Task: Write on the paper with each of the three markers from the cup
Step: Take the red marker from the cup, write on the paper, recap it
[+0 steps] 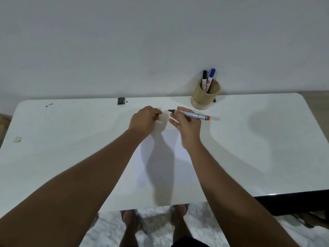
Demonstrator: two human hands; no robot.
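My right hand [185, 124] holds an uncapped red marker [193, 115] level above the table, its dark tip pointing left. My left hand [144, 121] is closed around the marker's red cap [157, 114], of which only a small bit shows. The two hands are a short way apart. A white sheet of paper [160, 168] lies on the table below them, partly covered by my forearms and their shadows. A bamboo cup [205, 96] stands at the back right and holds a black-capped marker [204, 77] and a blue-capped marker [211, 75].
The white table [71, 139] stands against a plain wall. A small black clip [121, 100] sits at the back edge, dark specks [49, 105] at the back left, and a scrap of tape [17, 139] near the left edge. My feet show below the front edge.
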